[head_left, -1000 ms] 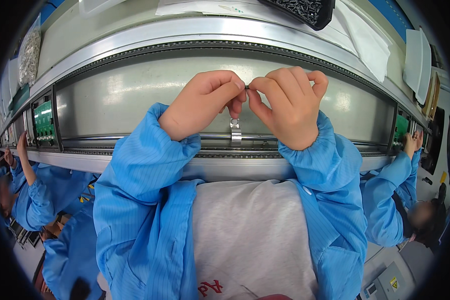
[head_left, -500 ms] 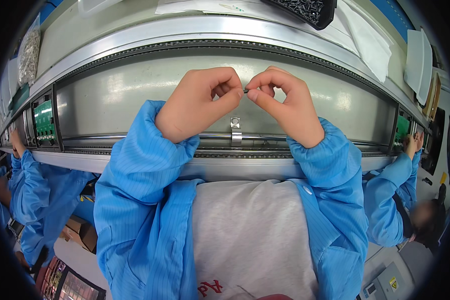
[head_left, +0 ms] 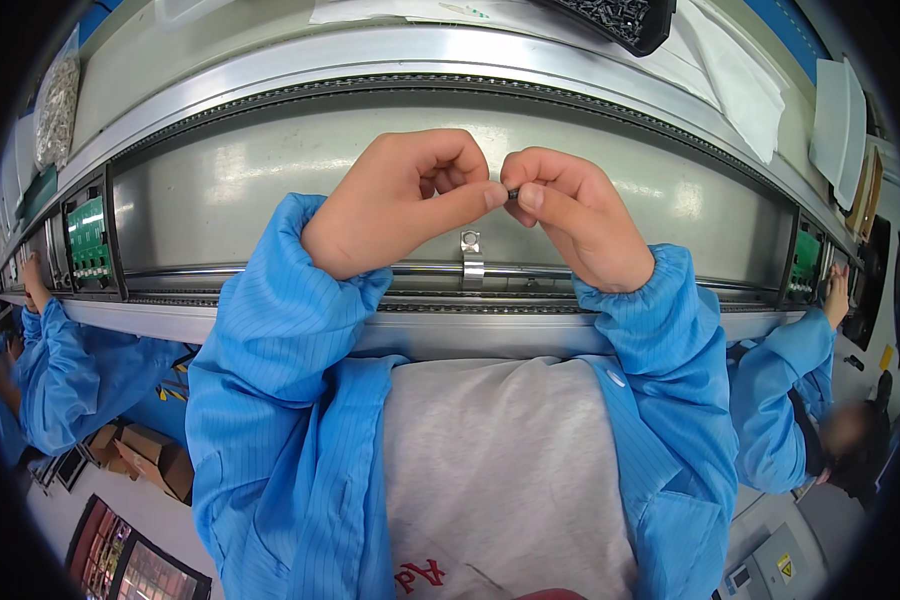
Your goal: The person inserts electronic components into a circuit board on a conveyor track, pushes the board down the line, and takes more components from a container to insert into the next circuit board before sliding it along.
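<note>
A small dark part [head_left: 513,194] is pinched between my two hands above the conveyor; its exact kind is too small to make out. My right hand [head_left: 580,215] grips it between thumb and forefinger. The thumb tip of my left hand [head_left: 400,200] presses toward its other end, with the fingers curled behind. Under the hands runs the grey conveyor bed [head_left: 270,220]. A small metal bracket [head_left: 472,258] sits on the near rail, just below the hands and apart from them.
A black bin [head_left: 655,25] of small dark parts stands at the far side on white sheets [head_left: 715,70]. Green circuit boards in frames lie at the left [head_left: 88,240] and right [head_left: 802,262]. Co-workers in blue sleeves [head_left: 785,370] work on both sides. A bag of small parts [head_left: 57,105] is far left.
The dark part and my fingertips have shifted slightly right and nearer to me. My left thumb is now stretched out straighter. The right co-worker's hand has moved a little.
</note>
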A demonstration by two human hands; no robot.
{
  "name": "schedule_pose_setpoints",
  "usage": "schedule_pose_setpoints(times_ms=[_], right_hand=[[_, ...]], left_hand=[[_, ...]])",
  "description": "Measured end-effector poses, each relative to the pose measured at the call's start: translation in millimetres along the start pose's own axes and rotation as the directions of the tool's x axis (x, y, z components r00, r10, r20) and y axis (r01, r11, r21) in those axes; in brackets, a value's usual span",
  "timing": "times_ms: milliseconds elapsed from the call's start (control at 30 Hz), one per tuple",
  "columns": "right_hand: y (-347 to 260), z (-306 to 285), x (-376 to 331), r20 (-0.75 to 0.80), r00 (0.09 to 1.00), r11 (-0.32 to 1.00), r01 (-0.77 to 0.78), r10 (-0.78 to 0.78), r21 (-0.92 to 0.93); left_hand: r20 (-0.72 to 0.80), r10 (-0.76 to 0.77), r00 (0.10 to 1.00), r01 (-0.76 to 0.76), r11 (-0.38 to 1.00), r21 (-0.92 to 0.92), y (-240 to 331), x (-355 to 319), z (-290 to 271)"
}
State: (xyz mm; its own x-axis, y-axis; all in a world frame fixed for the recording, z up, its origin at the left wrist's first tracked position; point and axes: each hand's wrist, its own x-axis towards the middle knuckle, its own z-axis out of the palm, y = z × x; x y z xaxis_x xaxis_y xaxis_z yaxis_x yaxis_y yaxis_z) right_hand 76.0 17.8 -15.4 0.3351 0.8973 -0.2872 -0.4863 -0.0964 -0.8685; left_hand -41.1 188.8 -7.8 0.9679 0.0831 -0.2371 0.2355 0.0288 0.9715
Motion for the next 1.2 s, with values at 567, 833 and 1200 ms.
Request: schedule_pose_setpoints(times_ms=[567, 833, 1200], right_hand=[[4.5, -37.6, -12.0, -0.029, 0.999, 0.953, 0.032, -0.024, 0.301], [4.5, -59.4, -19.3, -0.038, 0.999, 0.95, 0.002, 0.011, 0.311], [-7.3, -75.7, -26.8, -0.161, 0.979, 0.917, 0.177, -0.126, 0.359]], left_hand=[[-0.786, 0.486, 0.383, 0.827, 0.199, 0.526, -69.1, -171.4, -159.7], [-0.928, 0.317, 0.194, 0.975, 0.046, 0.219, -84.8, -221.5, -180.8], [-0.521, 0.292, 0.802, 0.396, 0.393, 0.83, -27.5, -108.7, 13.5]])
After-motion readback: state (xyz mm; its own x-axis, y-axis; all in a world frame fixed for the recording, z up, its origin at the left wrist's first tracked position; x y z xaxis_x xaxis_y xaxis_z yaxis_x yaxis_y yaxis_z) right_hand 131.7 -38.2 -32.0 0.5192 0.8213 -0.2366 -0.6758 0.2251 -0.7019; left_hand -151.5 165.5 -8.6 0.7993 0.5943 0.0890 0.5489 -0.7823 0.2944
